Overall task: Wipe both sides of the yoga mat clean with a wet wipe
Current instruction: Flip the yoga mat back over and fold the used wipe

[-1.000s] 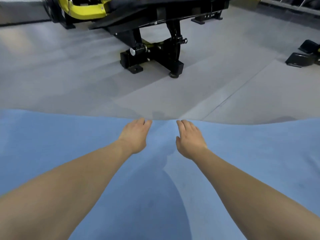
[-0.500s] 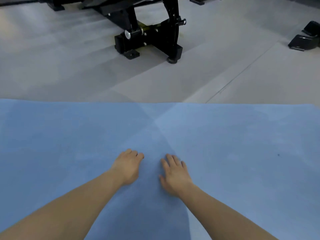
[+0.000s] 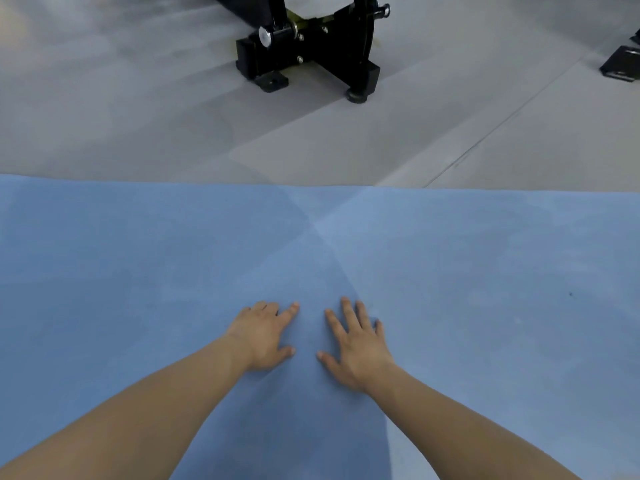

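Head view: your left hand [image 3: 264, 337] and right hand [image 3: 356, 344] lie flat, fingers spread, holding nothing, on the yoga mat [image 3: 485, 271], which stretches sideways beyond both hands equally.

The yoga mat [image 3: 485, 271] is plain light blue, shaded darker in wedge-shaped patches near the middle. The floor [image 3: 138, 116] beyond it is pale grey. The machine base [image 3: 311, 53] at the far side is black with silver bolts.
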